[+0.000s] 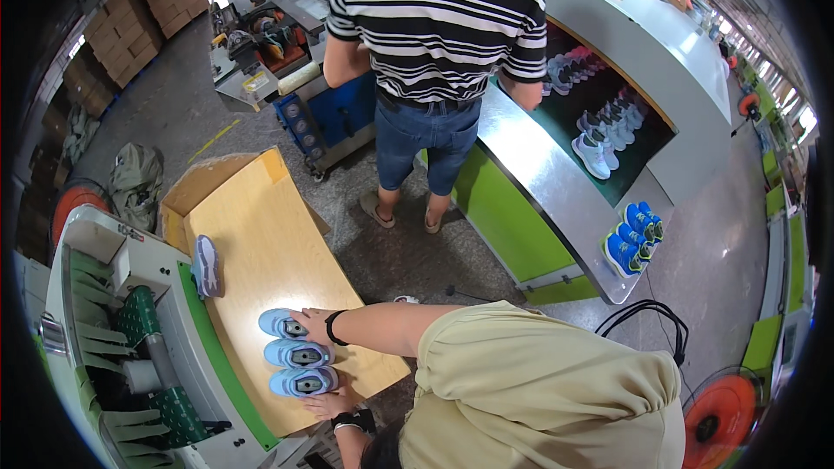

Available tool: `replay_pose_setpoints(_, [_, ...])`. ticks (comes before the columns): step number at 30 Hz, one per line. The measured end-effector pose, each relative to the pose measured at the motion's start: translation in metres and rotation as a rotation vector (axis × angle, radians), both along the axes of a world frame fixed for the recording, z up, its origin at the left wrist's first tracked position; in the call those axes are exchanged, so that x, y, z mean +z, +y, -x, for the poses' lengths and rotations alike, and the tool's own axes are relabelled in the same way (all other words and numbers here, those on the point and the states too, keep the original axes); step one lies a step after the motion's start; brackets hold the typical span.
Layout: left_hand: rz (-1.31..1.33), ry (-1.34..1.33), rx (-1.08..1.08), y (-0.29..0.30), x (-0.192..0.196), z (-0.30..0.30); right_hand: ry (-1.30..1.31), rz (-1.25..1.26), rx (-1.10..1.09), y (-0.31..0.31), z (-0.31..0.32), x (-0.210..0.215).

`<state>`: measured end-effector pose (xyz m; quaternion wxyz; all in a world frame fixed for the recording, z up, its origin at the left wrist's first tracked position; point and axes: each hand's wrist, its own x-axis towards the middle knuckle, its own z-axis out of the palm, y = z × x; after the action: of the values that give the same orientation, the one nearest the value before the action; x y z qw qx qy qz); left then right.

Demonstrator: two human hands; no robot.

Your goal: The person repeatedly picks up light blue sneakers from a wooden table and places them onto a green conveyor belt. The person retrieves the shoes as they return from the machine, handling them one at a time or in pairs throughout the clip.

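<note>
Right hand (pixel 310 316) rests open on the far shoe (pixel 282 324); left hand (pixel 333 401) open against the near shoe (pixel 303 381). Middle shoe (pixel 298 353) between. All on a wooden table (pixel 261 243). Beyond: concrete floor (pixel 391 252), person in a striped shirt (pixel 439 17).

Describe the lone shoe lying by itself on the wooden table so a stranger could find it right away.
On the pale wooden table, look along its edge beside the green strip of the white machine. There lies a single grey-lilac shoe, apart from the row of three light blue shoes by the hands.
</note>
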<state>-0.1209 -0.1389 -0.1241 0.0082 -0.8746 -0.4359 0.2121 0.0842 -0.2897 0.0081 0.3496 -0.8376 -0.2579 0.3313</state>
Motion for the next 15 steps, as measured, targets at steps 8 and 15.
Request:
replay_pose_setpoints(8, [0.066, -0.273, -0.081, -0.017, 0.068, -0.002, 0.029, -0.418, 0.098, 0.027, -0.019, -0.051])
replay_pose_setpoints(15, [0.253, -0.228, 0.074, -0.025, 0.066, -0.002, -0.046, -0.103, 0.173, -0.002, -0.021, -0.022])
